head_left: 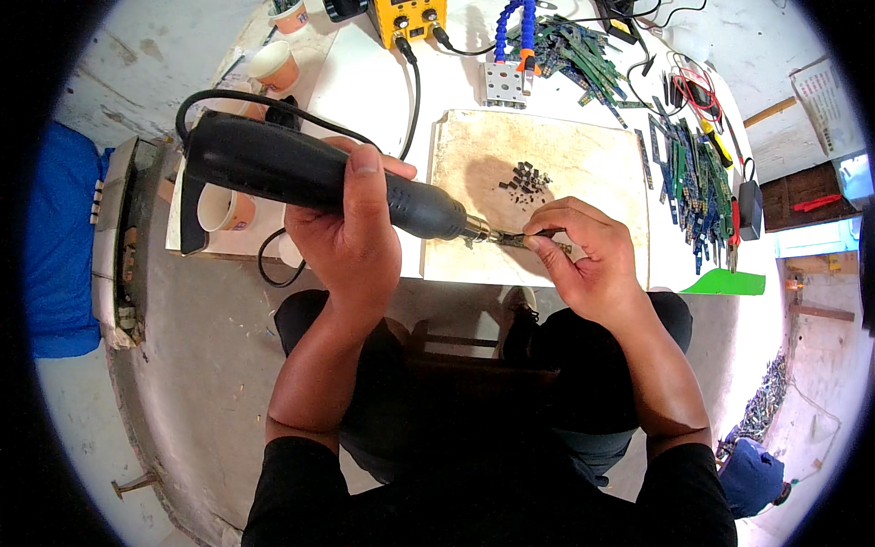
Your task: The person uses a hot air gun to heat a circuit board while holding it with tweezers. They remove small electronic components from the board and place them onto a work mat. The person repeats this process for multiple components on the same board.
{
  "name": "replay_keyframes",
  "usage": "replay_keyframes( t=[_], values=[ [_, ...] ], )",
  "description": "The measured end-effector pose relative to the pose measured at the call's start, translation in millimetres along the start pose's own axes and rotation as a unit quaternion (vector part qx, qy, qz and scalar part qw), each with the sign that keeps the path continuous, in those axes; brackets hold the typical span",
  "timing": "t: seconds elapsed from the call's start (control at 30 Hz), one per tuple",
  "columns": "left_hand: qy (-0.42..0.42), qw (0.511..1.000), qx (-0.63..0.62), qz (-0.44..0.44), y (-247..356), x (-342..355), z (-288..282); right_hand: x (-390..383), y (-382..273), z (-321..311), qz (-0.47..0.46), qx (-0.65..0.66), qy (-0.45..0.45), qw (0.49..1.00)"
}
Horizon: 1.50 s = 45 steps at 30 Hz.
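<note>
Black hot-air gun (301, 173) lying near-horizontal, nozzle aimed right and slightly down over the stained work tile (583, 164) on the desk (365, 82). Gripped fully by left hand (342, 237). Right hand (588, 255) pinching tweezers (524, 240) at nozzle tip. Bare tile beyond, up to chip pile (526, 178).

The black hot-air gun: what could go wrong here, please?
The black hot-air gun has its metal nozzle very close to the right hand; its fingers might get burned. The pile of small dark chips lies loose on the stained beige work tile; the airflow could scatter them.
</note>
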<state>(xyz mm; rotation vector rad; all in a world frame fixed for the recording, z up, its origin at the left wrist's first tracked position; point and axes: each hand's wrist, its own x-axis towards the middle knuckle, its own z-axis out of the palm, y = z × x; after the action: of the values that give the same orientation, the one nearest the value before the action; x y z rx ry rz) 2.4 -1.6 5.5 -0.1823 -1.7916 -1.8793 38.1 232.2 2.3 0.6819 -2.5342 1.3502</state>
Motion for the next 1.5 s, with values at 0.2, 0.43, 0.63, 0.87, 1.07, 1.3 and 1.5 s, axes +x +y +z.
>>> replay_keyframes(
  t=[0.2,0.43,0.63,0.87,1.07,1.3,1.5],
  values=[
    [-0.008,0.998,-0.054,0.006,-3.4,0.4,-1.8,0.0,-1.7,0.8,0.011,0.006,0.0,1.0],
    [-0.002,0.998,-0.061,0.0,-2.1,0.4,-0.6,-0.9,-0.4,0.2,0.008,0.007,-0.001,1.0],
    [-0.003,0.998,-0.056,-0.006,-3.4,0.9,-1.2,-1.5,0.8,2.3,0.007,-0.002,0.003,1.0],
    [0.001,0.998,-0.06,-0.004,-2.4,0.4,-1.7,-1.2,-0.3,1.4,0.003,0.004,0.003,1.0],
    [-0.005,0.999,-0.032,-0.004,-3.5,0.5,-3.7,-0.3,-0.3,2.0,0.001,0.002,0.0,1.0],
    [0.016,0.998,-0.057,-0.021,1.3,-0.9,-0.1,-2.0,-0.1,1.7,0.003,0.005,-0.003,1.0],
    [0.005,0.998,-0.059,0.006,0.3,0.5,-1.0,-2.5,0.1,2.8,0.007,0.022,-0.006,1.0]
  ],
)
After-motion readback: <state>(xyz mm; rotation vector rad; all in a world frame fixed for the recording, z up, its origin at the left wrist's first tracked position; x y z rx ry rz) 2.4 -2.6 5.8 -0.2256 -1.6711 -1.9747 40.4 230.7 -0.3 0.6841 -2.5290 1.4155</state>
